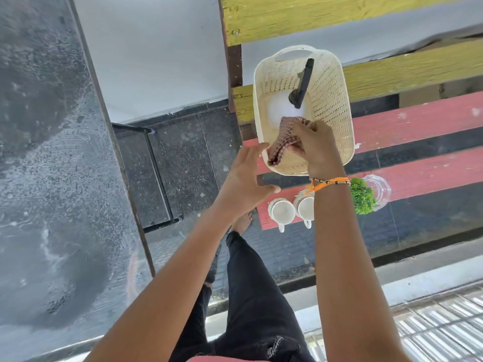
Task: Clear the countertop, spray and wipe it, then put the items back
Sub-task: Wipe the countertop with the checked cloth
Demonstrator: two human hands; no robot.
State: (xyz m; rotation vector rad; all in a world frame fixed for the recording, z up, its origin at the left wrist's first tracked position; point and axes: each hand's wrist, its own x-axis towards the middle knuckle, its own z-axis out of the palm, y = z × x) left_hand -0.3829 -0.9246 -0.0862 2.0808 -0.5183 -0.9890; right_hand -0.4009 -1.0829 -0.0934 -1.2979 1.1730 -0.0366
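A cream perforated basket (332, 105) stands on a red and yellow slatted bench (418, 118). Inside it stands a white spray bottle (281, 108) with a black trigger head. My right hand (317, 148) is shut on a folded pink-brown checked cloth (283, 137) over the basket's near rim. My left hand (244, 178) hovers open just left of the basket's near corner, holding nothing. The dark countertop (52, 152) at the left looks wet, with streaks and droplets across it.
Two white cups (282, 212) stand on the bench near the basket. A clear glass vase with a green plant (362, 195) lies beside them. A black metal frame (159, 176) stands on the dark floor between counter and bench.
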